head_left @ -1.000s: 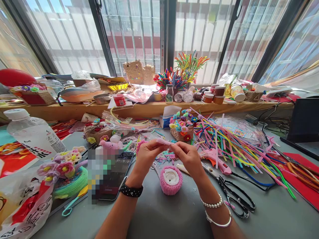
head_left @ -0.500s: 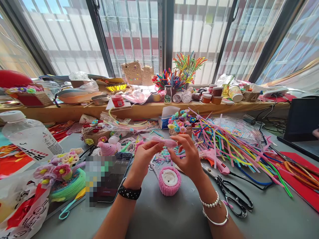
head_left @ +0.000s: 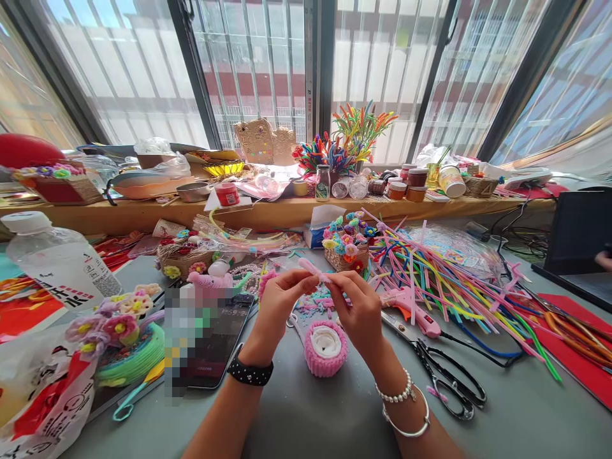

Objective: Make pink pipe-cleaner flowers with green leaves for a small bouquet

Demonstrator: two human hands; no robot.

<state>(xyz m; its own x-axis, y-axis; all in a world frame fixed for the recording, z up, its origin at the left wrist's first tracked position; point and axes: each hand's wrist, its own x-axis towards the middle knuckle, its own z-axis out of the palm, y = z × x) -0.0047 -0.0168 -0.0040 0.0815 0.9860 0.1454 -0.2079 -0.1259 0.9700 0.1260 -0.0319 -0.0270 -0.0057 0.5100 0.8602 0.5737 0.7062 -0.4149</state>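
Note:
Between my two hands, above the grey table, is a small fuzzy pink piece [head_left: 313, 270]. My left hand [head_left: 283, 299] pinches it from the left, thumb and fingertips pressed together. From the right, my right hand [head_left: 356, 307] grips its other end with closed fingers. The piece slants up to the left, and the fingertips hide part of it. Just below the hands stands a round pink ribbed cup [head_left: 326, 364] with a white roll [head_left: 327, 342] inside it, touched by neither hand.
Black-handled scissors [head_left: 449, 376] and a pink glue gun [head_left: 415, 312] lie at the right, beside a heap of coloured pipe cleaners [head_left: 444, 280]. At the left are a phone [head_left: 215, 357], a flowered green piece [head_left: 136, 357] and a plastic bottle [head_left: 57, 261]. Another person's hand [head_left: 604, 259] shows at the right edge.
My right hand's fingers have closed in on the pink piece. The piece has turned from nearly level to slanting, and both hands are slightly closer together.

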